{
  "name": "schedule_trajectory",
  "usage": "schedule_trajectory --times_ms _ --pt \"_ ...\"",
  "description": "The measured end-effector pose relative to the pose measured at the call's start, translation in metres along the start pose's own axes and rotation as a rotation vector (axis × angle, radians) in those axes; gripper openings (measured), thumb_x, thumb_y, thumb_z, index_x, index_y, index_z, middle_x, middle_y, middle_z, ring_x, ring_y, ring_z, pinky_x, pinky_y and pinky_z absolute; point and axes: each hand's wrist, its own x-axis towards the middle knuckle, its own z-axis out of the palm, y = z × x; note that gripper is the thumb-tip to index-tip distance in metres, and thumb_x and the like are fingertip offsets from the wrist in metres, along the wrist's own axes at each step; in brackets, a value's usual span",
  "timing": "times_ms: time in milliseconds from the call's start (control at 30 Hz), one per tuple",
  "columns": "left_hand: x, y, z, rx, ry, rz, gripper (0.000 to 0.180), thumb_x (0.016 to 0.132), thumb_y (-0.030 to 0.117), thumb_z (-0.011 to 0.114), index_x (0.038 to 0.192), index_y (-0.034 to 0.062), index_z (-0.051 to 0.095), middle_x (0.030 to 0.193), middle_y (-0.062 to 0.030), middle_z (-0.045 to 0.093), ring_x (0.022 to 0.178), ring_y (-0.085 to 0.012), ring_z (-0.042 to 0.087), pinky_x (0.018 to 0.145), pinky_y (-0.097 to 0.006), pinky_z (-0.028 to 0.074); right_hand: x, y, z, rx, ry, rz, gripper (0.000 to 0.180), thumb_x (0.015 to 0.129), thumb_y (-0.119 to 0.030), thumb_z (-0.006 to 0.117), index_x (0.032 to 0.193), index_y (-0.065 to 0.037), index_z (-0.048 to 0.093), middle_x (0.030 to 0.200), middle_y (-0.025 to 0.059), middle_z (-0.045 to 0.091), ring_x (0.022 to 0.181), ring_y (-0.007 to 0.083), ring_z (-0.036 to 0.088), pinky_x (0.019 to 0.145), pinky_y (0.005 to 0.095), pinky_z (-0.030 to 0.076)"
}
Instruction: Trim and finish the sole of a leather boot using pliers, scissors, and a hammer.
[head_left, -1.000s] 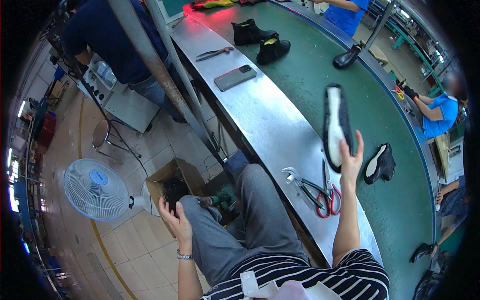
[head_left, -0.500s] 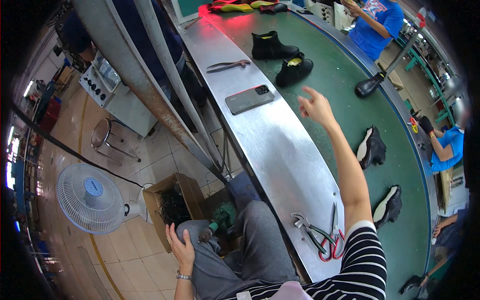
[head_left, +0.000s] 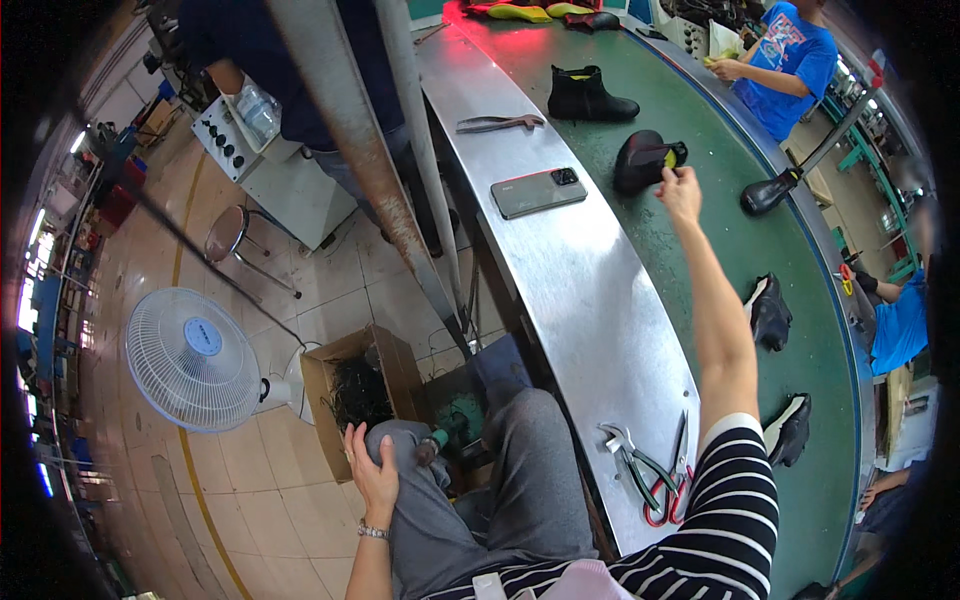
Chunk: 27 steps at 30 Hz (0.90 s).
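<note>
With its fingers pinched, my right hand (head_left: pixel 681 194) grips the top edge of a black ankle boot (head_left: pixel 634 165), which has a yellow lining and is tipped over on the green work surface (head_left: pixel 690 235). Just beyond it a second black ankle boot (head_left: pixel 590 97) stands upright. My left hand (head_left: pixel 374 476) rests on my knee, its fingers spread and nothing in them. Beside the held boot, on the metal strip (head_left: pixel 590 290), lies a grey phone (head_left: pixel 538 193). Metal pincers (head_left: pixel 500 124) lie farther up the strip.
Pliers (head_left: pixel 640 462) and red-handled scissors (head_left: pixel 676 480) lie at the strip's near end. Two black shoes with white soles (head_left: pixel 768 312) sit along the right. A fan (head_left: pixel 195 360) and a cardboard box (head_left: pixel 350 390) stand at left. A person in blue (head_left: pixel 790 70) works opposite.
My right hand has moved to the nearer ankle boot, closed on its top edge and tipped it. My left hand stays on my knee; the whole view has shifted slightly.
</note>
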Motion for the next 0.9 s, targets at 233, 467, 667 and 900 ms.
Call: schedule_trajectory --times_ms 233,467,667,900 --pt "0.004 0.095 -0.059 -0.496 0.055 0.293 0.053 0.087 0.021 0.069 0.132 0.0015 0.049 0.139 -0.0143 0.047 0.125 -0.0263 0.048 0.103 -0.038 0.04 -0.116 -0.155 -0.137 0.056 -0.288 -0.461 0.022 0.096 -0.024 0.059 0.092 -0.002 0.06 0.064 -0.0024 0.049 0.053 0.0052 0.046 0.05 0.0228 0.036" --pt "-0.047 0.201 -0.052 -0.715 -0.835 0.688 0.117 0.066 0.022 0.088 0.153 0.0046 0.011 0.153 -0.0145 0.029 0.138 -0.0265 0.035 0.113 -0.039 0.028 -0.294 -0.23 -0.206 0.406 -0.606 -0.218 0.02 0.094 -0.021 0.062 0.092 -0.001 0.063 0.061 -0.0076 0.045 0.049 0.0001 0.039 0.043 0.0181 0.03" --pt "-0.091 0.158 -0.037 -1.094 -1.071 0.554 0.125 0.063 0.012 0.087 0.153 0.0027 0.001 0.159 -0.016 0.01 0.146 -0.0214 0.016 0.118 -0.032 0.014 -0.378 -0.205 -0.172 0.589 -0.787 -0.009 0.02 0.093 -0.018 0.063 0.091 0.002 0.064 0.057 -0.0039 0.051 0.044 0.0029 0.042 0.042 0.0191 0.031" --pt "-0.12 0.075 -0.046 -1.004 -0.928 0.376 0.13 0.059 0.013 0.089 0.153 0.0043 0.0 0.161 -0.0092 0.006 0.147 -0.0187 0.013 0.118 -0.032 0.013 -0.398 -0.075 -0.184 -0.445 -0.318 -0.284 0.049 0.092 -0.036 0.061 0.133 -0.009 0.053 0.115 0.025 0.061 0.112 0.0323 0.055 0.094 0.0419 0.043"
